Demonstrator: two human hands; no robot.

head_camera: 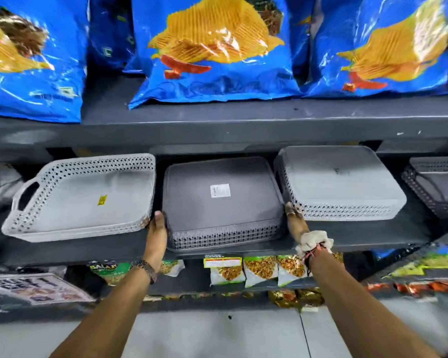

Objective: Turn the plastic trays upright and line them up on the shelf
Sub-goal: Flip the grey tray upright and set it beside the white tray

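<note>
Your left hand (158,224) and right hand (294,222) are pressed flat against the two short sides of the darker grey tray stack (221,202), fingers reaching back along its walls, so the stack is clamped between your palms; how far the fingertips curl behind it can't be seen. That stack sits bottom-up in the middle of the shelf (347,239), its white label facing you and its front edge at the shelf lip.

To its left, the light grey tray (80,197) already stands open side up, handle cutout outward, though it is skewed rather than squared. To the right, another pale tray stack (339,182) is upside down, close beside your right hand. So, by my reading, one is turned and at least two stacks remain, plus the straightening.

Further right, a dark perforated tray (435,184) is cut off by the frame, its orientation unclear. How many trays each stack holds is hard to tell.
</note>
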